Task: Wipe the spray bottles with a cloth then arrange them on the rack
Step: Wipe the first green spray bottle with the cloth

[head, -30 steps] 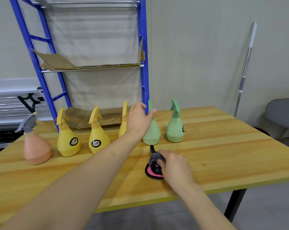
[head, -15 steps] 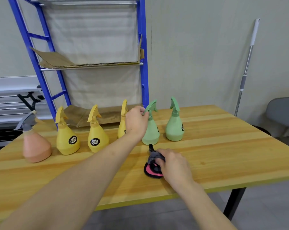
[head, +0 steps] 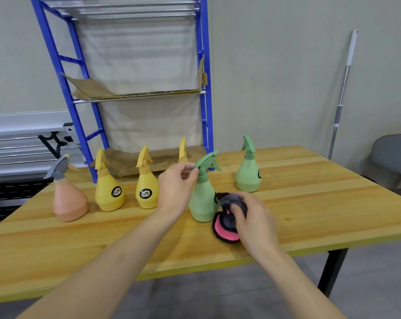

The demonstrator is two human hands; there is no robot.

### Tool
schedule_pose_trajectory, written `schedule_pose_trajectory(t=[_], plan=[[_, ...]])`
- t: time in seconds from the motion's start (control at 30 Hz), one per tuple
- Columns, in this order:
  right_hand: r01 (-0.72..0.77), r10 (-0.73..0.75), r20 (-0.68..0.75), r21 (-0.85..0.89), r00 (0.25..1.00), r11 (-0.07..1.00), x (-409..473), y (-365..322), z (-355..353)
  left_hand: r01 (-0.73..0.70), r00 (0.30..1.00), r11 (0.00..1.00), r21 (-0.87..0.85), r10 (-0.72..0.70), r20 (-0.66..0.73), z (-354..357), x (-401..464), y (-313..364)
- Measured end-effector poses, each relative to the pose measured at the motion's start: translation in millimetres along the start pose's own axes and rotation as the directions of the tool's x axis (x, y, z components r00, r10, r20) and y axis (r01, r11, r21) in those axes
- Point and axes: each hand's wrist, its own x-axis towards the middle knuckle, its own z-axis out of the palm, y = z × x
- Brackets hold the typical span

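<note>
My left hand (head: 175, 186) pinches the trigger head of a green spray bottle (head: 201, 203), which stands nearer to me than the row behind it. My right hand (head: 252, 217) grips a grey and pink cloth (head: 226, 227) against that bottle's lower right side. On the wooden table (head: 310, 203) stand another green bottle (head: 248, 174), two yellow bottles (head: 109, 192) (head: 146, 189), a third yellow bottle (head: 183, 149) mostly hidden behind my left hand, and a salmon bottle (head: 68, 200) with a grey head. The blue rack (head: 137, 88) stands behind the table.
Flattened cardboard (head: 137, 92) lies on the rack's middle shelf and more on the lower shelf (head: 148, 158). A mop pole (head: 342, 93) leans on the wall at right. A grey chair (head: 395, 157) sits beyond the table's right end.
My left hand closed on the green bottle's head and pulled the bottle toward me, out of the row. My right hand lifted the cloth up against the bottle.
</note>
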Motion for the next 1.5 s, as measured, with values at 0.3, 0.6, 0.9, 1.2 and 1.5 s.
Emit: schedule_pose_trajectory(t=[0.3, 0.6, 0.9, 1.2, 1.5], plan=[[0.125, -0.089, -0.172, 0.208, 0.981, 0.97, 18, -42, 0, 0.033, 0.998, 0.997, -0.067, -0.029, 0.053, -17, -12, -17], [0.285, -0.229, -0.385, 0.097, 0.894, 0.954, 31, -35, 6, 0.115, 0.94, 0.985, -0.129, -0.066, 0.334, 0, -22, -45], [0.503, -0.528, -0.178, -0.167, 0.831, 0.848, 56, -28, 27, 0.045, 0.944, 0.979, -0.197, 0.023, 0.329, 6, -24, -49], [0.502, -0.525, -0.122, -0.179, 0.842, 0.846, 50, -18, 31, -0.017, 0.943, 0.986, -0.167, 0.071, 0.326, 3, -21, -49], [0.47, -0.457, -0.328, -0.044, 0.827, 0.882, 31, -14, 18, -0.016, 0.951, 0.99, -0.142, 0.059, 0.304, 6, -25, -49]])
